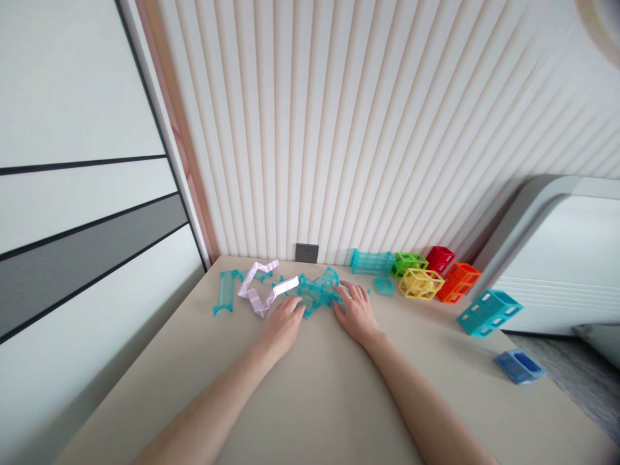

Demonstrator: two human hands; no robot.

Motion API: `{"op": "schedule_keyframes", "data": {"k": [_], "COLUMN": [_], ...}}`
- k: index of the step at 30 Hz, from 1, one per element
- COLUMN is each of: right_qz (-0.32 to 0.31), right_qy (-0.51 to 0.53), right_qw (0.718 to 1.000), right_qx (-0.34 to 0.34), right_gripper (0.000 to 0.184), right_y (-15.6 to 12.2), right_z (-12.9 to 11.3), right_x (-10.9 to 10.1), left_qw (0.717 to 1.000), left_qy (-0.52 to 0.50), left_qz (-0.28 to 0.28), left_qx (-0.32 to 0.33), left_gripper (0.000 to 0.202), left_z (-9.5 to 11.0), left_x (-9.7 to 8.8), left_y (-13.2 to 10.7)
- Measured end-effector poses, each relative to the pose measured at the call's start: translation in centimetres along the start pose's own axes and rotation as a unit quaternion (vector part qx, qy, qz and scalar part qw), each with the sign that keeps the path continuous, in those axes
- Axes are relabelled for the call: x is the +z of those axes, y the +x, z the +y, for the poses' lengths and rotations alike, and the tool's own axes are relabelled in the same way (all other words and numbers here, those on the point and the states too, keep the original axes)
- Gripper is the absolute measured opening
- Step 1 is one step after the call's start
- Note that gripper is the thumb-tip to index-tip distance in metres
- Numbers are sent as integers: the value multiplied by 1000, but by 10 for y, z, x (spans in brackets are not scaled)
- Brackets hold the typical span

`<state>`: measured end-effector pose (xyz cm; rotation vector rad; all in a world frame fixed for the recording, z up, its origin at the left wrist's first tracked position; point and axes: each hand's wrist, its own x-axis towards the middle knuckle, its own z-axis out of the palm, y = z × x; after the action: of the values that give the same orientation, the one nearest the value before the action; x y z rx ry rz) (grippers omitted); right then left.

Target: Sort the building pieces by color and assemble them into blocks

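Several see-through teal plastic pieces, which look like marble-run or tube track parts (317,292), lie in a cluster near the back of the table. My left hand (285,321) rests at the cluster's left front, fingers reaching towards it and held loosely; no piece is visibly gripped. On the right side, my right hand (357,311) has its fingers spread over the edge of the same cluster, touching or just above it. Just left of my left hand stands a zigzag folding strip, a lilac and white snake puzzle (261,303). What lies under my fingertips is partly hidden.
A teal half-tube (226,290) lies far left. Against the wall rests a long teal piece (372,262). Rightwards stand green (409,263), yellow (420,284), red (440,258), orange (458,283), turquoise (489,313) and blue (519,367) blocks, the last near the table's right edge.
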<state>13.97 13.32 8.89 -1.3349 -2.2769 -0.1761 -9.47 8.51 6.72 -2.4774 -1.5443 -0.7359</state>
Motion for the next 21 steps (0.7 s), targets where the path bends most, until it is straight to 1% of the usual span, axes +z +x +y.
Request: {"op": "schedule_keyframes", "data": {"k": [3,5,6,8,13,15,17,21], "right_qz": [-14,-32,-39,-47,-51,-41,-24,-6], "right_qy": [20,27,29,31,32,35,42,71], "right_qw": [997,994,993,993,996,997,996,989], "right_qx": [-68,-101,-106,-99,-60,-58,-71,-133], "right_gripper": [41,39,37,36,41,44,47,49], "right_y": [-1,-3,-3,-4,-4,-3,-3,-3], "right_z": [-8,-12,-14,-16,-16,-15,-15,-18], "right_x": [-2,-3,-3,-3,1,1,1,-3], "left_qw": [1000,999,999,998,995,992,985,965], "left_qy": [-7,-23,-32,-44,-53,-75,-105,-161], "left_qz": [10,12,13,17,32,59,99,179], "left_qx": [11,23,30,42,75,86,95,108], "left_gripper": [32,31,30,29,25,23,23,24], "left_z": [2,3,4,7,15,18,20,18], "left_x": [-2,-5,-7,-12,-26,-31,-34,-37], "left_y": [0,1,1,2,6,7,7,4]}}
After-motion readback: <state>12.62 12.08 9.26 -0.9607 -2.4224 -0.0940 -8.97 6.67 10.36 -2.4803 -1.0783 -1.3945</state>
